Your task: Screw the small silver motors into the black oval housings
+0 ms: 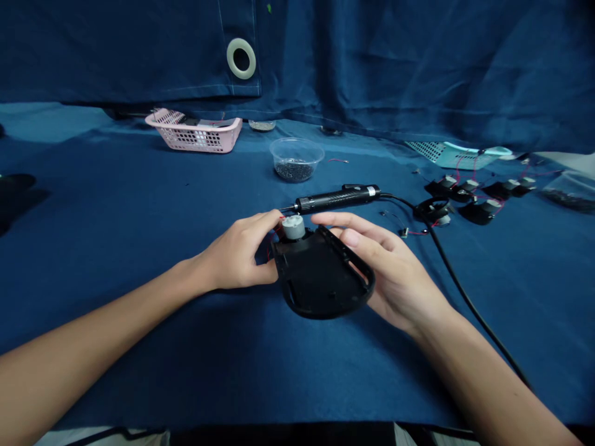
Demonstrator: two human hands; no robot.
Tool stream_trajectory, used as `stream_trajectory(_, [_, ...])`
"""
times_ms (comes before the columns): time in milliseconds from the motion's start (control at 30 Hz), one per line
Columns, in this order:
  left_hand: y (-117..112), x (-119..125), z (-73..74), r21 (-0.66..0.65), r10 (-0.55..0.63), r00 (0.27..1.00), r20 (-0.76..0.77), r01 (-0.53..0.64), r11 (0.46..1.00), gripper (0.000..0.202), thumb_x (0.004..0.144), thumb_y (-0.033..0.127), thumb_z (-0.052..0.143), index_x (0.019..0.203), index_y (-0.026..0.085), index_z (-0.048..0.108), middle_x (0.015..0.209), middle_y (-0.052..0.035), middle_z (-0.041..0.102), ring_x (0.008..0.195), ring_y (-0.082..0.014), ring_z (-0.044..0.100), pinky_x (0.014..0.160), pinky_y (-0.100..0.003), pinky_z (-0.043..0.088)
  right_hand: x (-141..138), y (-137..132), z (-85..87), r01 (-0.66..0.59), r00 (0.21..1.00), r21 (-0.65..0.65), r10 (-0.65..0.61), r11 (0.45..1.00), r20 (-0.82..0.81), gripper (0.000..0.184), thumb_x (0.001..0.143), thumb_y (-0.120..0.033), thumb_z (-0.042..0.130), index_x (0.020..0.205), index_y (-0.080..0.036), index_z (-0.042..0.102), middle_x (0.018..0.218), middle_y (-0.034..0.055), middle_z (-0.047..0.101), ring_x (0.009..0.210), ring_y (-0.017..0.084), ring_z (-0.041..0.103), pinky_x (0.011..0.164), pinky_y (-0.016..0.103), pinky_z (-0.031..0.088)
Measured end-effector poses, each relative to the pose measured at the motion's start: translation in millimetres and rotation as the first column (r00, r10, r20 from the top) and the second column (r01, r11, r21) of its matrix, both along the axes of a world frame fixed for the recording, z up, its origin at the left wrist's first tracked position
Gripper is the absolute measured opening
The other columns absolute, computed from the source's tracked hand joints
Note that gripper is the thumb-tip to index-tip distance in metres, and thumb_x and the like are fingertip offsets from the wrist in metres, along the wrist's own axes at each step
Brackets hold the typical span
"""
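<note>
Between my hands, above the blue cloth, is a black plastic housing with a rounded near end and a raised rim. A small grey motor sits at its far end, with red wire beside it. My left hand grips the housing's left far corner, its fingertips partly hidden behind the part. My right hand holds the right edge, thumb on the rim and fingers underneath. Just beyond lies a black electric screwdriver, its bit pointing left.
A clear tub of small dark screws stands behind the screwdriver. At the back are a pink basket and a teal basket. Several black parts with motors and red wires lie at right. The screwdriver's cable runs down the right side.
</note>
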State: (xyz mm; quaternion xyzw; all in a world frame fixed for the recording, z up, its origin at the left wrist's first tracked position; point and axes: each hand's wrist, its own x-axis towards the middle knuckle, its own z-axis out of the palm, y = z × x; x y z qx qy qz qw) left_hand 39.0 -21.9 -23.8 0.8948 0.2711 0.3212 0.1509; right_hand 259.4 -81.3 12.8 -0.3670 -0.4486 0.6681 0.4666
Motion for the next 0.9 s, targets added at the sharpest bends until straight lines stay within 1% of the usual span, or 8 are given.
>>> stream_trajectory(133, [0, 1, -0.4, -0.024, 0.011, 1.000, 0.011, -0.011, 1.000, 0.019, 0.082, 0.028, 0.061, 0.093, 0.018, 0.050, 0.086, -0.0002, 0.058, 0.073, -0.0139, 0.056, 0.065, -0.026, 0.043, 1, 0, 0.0, 0.015, 1.000, 0.002, -0.015, 1.000, 0.022, 0.027, 0.085, -0.038, 0.072, 0.107, -0.025, 0.074, 0.085, 0.0017, 0.071, 0.066, 0.010, 0.064, 0.060, 0.022, 0.055])
stream_trajectory(233, [0, 3, 0.4, -0.053, 0.037, 0.996, 0.080, -0.033, 0.998, 0.026, 0.083, 0.028, 0.061, 0.104, 0.016, 0.053, 0.101, -0.0040, 0.064, 0.089, -0.0176, 0.062, 0.078, -0.029, 0.048, 2, 1, -1.4, 0.057, 0.997, -0.028, -0.055, 0.998, 0.051, 0.027, 0.086, -0.041, 0.069, 0.106, -0.023, 0.073, 0.086, 0.0021, 0.070, 0.066, 0.009, 0.062, 0.057, 0.018, 0.050])
stream_trajectory(333, [0, 6, 2.0, -0.044, 0.080, 0.986, 0.147, -0.075, 0.996, 0.031, 0.083, 0.028, 0.061, 0.111, 0.017, 0.053, 0.112, -0.0072, 0.065, 0.102, -0.0209, 0.063, 0.087, -0.033, 0.050, 1, 3, -5.4, 0.100, 0.989, -0.066, -0.092, 0.993, 0.117, 0.027, 0.081, -0.037, 0.076, 0.105, -0.023, 0.071, 0.090, 0.0014, 0.071, 0.070, 0.010, 0.063, 0.058, 0.019, 0.050])
stream_trajectory(400, [-2, 7, 3.4, -0.015, 0.103, 0.981, 0.164, -0.102, 0.995, 0.035, 0.081, 0.027, 0.062, 0.113, 0.017, 0.054, 0.113, -0.0079, 0.064, 0.102, -0.0211, 0.062, 0.087, -0.035, 0.051, 0, 3, -8.8, 0.099, 0.985, -0.073, -0.088, 0.992, 0.147, 0.031, 0.081, -0.038, 0.076, 0.108, -0.024, 0.070, 0.096, 0.0023, 0.071, 0.076, 0.012, 0.065, 0.064, 0.022, 0.052])
stream_trajectory(533, [-7, 9, 5.0, 0.107, 0.153, 0.971, 0.183, -0.174, 0.979, 0.043, 0.078, 0.027, 0.067, 0.117, 0.017, 0.053, 0.113, -0.0090, 0.060, 0.106, -0.0220, 0.059, 0.093, -0.039, 0.051, -3, 3, -14.2, -0.010, 0.984, -0.014, 0.012, 1.000, 0.179, 0.037, 0.089, -0.048, 0.065, 0.117, -0.024, 0.067, 0.116, 0.0067, 0.068, 0.101, 0.020, 0.065, 0.086, 0.036, 0.055])
stream_trajectory(633, [-12, 12, 5.2, 0.193, 0.141, 0.972, 0.188, -0.177, 0.965, 0.050, 0.078, 0.028, 0.071, 0.123, 0.019, 0.051, 0.116, -0.0106, 0.057, 0.111, -0.0237, 0.056, 0.098, -0.043, 0.051, -5, 2, -17.6, -0.024, 0.973, 0.074, 0.006, 0.997, 0.231, 0.038, 0.086, -0.046, 0.070, 0.117, -0.025, 0.066, 0.122, 0.0053, 0.066, 0.107, 0.019, 0.063, 0.095, 0.035, 0.051])
stream_trajectory(733, [-14, 14, 6.7, 0.174, 0.108, 0.970, 0.216, -0.147, 0.974, 0.053, 0.079, 0.026, 0.072, 0.127, 0.019, 0.050, 0.121, -0.0111, 0.056, 0.112, -0.0223, 0.057, 0.096, -0.039, 0.054, -7, 2, -20.3, 0.030, 0.974, 0.102, -0.052, 0.994, 0.222, 0.041, 0.080, -0.039, 0.077, 0.117, -0.025, 0.064, 0.118, 0.0037, 0.066, 0.102, 0.016, 0.064, 0.093, 0.032, 0.052])
stream_trajectory(900, [-14, 12, 13.3, 0.128, 0.094, 0.972, 0.215, -0.123, 0.984, 0.053, 0.081, 0.030, 0.074, 0.128, 0.016, 0.054, 0.123, -0.0103, 0.059, 0.110, -0.0189, 0.061, 0.094, -0.030, 0.056, -10, 3, -21.0, 0.096, 0.987, 0.057, -0.102, 0.994, 0.122, 0.051, 0.077, -0.035, 0.080, 0.122, -0.024, 0.059, 0.109, 0.0034, 0.067, 0.090, 0.015, 0.067, 0.086, 0.031, 0.056])
